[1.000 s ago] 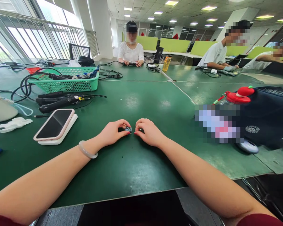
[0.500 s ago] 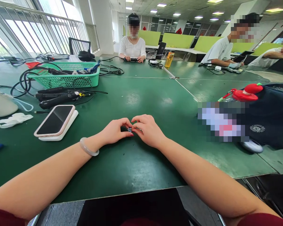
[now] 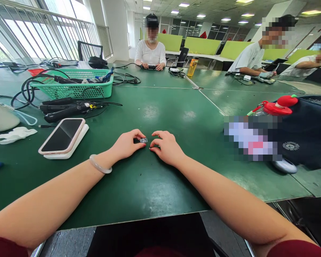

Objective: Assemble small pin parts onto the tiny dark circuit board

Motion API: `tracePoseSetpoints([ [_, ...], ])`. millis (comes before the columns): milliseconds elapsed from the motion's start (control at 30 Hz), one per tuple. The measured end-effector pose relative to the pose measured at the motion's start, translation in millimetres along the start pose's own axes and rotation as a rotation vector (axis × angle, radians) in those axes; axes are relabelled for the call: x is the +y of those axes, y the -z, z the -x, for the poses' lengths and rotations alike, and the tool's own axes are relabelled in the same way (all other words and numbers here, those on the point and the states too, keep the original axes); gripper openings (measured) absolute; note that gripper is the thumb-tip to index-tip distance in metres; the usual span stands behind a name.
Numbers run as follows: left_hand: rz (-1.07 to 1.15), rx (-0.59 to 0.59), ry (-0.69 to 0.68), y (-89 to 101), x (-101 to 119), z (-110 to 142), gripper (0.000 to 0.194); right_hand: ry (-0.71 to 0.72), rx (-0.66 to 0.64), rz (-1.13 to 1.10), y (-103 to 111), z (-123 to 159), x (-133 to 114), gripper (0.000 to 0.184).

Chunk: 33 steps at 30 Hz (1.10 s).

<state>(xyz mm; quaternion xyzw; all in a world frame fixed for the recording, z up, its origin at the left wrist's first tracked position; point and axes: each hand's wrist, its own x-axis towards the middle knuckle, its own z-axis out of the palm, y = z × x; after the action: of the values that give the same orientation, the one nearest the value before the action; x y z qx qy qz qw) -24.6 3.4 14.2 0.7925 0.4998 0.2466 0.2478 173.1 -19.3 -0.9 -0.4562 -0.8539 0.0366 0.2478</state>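
Observation:
My left hand [image 3: 126, 144] is closed in a pinch above the green table [image 3: 139, 192]. Between its thumb and index finger is a small dark rectangular piece with white markings [image 3: 143, 140], which looks like a small circuit board. A short gap separates that piece from my right hand [image 3: 168, 148]. The right index finger arches up, apart from the thumb. Another finger presses toward the thumb, where a tiny dark speck shows at the tips, too small to name.
To the left lie a phone [image 3: 62, 136] on a white box, black handheld devices [image 3: 66, 111], a crumpled tissue [image 3: 16, 134] and a green basket [image 3: 77, 93] of cables. At right are a dark bag [image 3: 307, 125] and a mouse [image 3: 285, 166]. Other people [image 3: 150, 51] sit around the table.
My hands came together at the small board half a second ago and are now apart again. The left hand has shifted slightly left with the board still pinched; the right index finger has lifted off.

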Motion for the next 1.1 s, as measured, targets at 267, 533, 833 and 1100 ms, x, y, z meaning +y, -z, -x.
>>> tracePoseSetpoints([
  [267, 0.000, -0.035, -0.005, 0.1, 3.5, 1.1, 0.021, 0.033, -0.014, 0.073, -6.1, -3.0, -1.3, 0.013],
  [533, 0.026, -0.094, -0.032, 2.2, 9.5, 2.9, 0.023, 0.049, 0.032, 0.034, -0.7, -0.4, -1.2, 0.014],
  [833, 0.074, -0.167, -0.135, 1.1, 10.0, 5.1, 0.024, 0.150, 0.099, 0.055, 3.7, -0.8, -8.1, 0.018],
  [1100, 0.058, -0.141, -0.123, 2.0, 12.1, 5.1, 0.024, 0.087, 0.142, 0.026, 6.7, -0.6, -5.3, 0.016],
])
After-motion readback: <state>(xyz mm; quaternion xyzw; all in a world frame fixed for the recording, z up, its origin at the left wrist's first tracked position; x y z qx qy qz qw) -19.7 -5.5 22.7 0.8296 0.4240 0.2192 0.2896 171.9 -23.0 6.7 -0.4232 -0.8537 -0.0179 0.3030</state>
